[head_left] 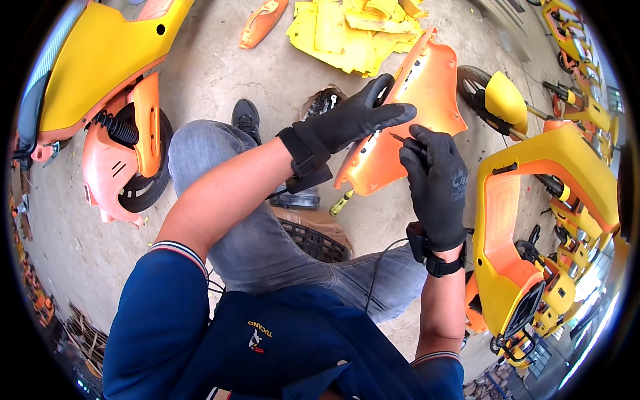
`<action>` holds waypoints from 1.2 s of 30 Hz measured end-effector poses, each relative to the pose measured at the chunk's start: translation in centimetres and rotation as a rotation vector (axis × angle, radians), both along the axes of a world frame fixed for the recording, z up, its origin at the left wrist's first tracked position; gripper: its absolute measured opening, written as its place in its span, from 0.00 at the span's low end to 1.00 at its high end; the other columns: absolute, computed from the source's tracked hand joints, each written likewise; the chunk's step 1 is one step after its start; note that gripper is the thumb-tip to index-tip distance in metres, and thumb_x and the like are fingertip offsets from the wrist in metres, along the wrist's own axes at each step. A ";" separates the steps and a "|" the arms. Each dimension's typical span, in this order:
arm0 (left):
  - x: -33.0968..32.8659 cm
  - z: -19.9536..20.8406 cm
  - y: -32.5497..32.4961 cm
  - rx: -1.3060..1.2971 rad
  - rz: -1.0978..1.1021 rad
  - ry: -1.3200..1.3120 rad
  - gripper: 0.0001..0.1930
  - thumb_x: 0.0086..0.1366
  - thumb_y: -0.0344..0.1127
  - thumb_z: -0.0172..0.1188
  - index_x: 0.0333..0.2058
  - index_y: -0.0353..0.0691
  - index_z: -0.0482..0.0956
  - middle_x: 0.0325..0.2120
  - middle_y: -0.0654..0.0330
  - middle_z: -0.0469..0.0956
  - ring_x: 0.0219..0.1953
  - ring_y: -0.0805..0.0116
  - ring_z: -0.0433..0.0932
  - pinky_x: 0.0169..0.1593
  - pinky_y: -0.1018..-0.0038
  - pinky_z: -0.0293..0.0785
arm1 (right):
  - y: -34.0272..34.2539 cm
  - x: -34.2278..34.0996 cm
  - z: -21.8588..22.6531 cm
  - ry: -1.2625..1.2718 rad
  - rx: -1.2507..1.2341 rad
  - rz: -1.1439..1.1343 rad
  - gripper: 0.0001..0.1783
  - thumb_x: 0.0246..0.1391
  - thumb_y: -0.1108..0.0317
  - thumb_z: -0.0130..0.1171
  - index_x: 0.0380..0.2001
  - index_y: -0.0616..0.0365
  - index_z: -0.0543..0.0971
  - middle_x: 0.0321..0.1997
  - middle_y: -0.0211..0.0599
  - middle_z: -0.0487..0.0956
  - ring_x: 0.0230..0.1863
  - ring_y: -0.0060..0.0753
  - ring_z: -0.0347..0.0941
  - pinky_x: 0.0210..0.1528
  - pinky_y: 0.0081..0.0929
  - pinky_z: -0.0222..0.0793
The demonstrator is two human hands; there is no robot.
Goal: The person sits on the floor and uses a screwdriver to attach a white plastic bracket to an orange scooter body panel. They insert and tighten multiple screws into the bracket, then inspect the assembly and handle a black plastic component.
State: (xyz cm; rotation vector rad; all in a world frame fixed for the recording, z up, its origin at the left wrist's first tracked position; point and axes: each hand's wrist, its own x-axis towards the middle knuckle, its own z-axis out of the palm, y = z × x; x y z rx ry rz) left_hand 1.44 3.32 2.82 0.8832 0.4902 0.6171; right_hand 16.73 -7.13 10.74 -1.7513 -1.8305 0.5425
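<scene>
An orange curved plastic panel (437, 90) is held up at an angle before me, its edge lined with small dark clips or holes. My left hand (363, 113), in a black glove, grips that edge, fingers behind it and thumb over the front. My right hand (437, 180), also gloved, is closed round a short dark-handled tool (415, 147). Its thin tip points left at the panel; whether it touches cannot be seen. A screwdriver with a yellow-green handle (341, 203) lies on the floor below the panel.
Yellow panels (333, 40) lie piled on the concrete floor ahead, near an orange piece (262, 23). A yellow scooter (110, 60) stands left, and a yellow and orange scooter body (500, 233) is close on my right. Beneath me is a black grid-like crate (313, 240).
</scene>
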 end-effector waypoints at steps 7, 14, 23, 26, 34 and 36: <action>0.1 -0.1 0.1 0.028 0.005 0.009 0.44 0.66 0.51 0.65 0.71 0.37 0.51 0.60 0.60 0.68 0.57 0.76 0.69 0.57 0.75 0.71 | -0.1 -0.7 -0.9 0.007 0.087 0.025 0.15 0.55 0.80 0.60 0.46 0.64 0.75 0.40 0.47 0.75 0.40 0.46 0.77 0.43 0.35 0.74; 0.1 -0.2 0.0 0.050 0.024 -0.012 0.46 0.65 0.52 0.66 0.71 0.37 0.51 0.61 0.59 0.67 0.59 0.75 0.68 0.59 0.75 0.69 | -0.1 -1.1 -0.9 -0.045 0.115 0.059 0.15 0.54 0.80 0.60 0.46 0.63 0.76 0.40 0.46 0.75 0.42 0.48 0.76 0.44 0.36 0.73; 0.1 0.0 0.0 0.043 0.008 -0.013 0.46 0.65 0.51 0.66 0.71 0.36 0.51 0.61 0.58 0.66 0.60 0.73 0.66 0.61 0.74 0.66 | -0.1 -1.4 -1.3 -0.053 0.123 0.048 0.15 0.54 0.79 0.61 0.46 0.62 0.76 0.40 0.47 0.76 0.42 0.50 0.76 0.43 0.38 0.73; 0.1 0.1 0.0 0.044 0.010 -0.019 0.45 0.65 0.51 0.66 0.70 0.36 0.51 0.61 0.58 0.66 0.60 0.73 0.66 0.61 0.74 0.66 | 0.0 -1.5 -1.2 -0.072 0.121 0.042 0.15 0.54 0.78 0.61 0.46 0.62 0.77 0.39 0.47 0.76 0.41 0.50 0.76 0.42 0.38 0.73; 0.2 -0.1 -0.1 0.053 0.023 0.005 0.44 0.66 0.50 0.66 0.70 0.35 0.52 0.59 0.58 0.67 0.58 0.74 0.67 0.60 0.74 0.68 | 0.2 -1.8 -0.8 -0.124 0.067 0.025 0.13 0.55 0.75 0.62 0.45 0.60 0.77 0.38 0.46 0.76 0.39 0.50 0.77 0.41 0.40 0.74; 0.3 -0.2 -0.2 0.059 0.032 -0.009 0.43 0.66 0.50 0.66 0.70 0.36 0.52 0.58 0.59 0.68 0.57 0.75 0.68 0.59 0.74 0.68 | 0.1 -1.8 -0.7 -0.146 0.075 0.034 0.13 0.56 0.76 0.61 0.45 0.60 0.76 0.39 0.46 0.75 0.39 0.51 0.77 0.41 0.40 0.74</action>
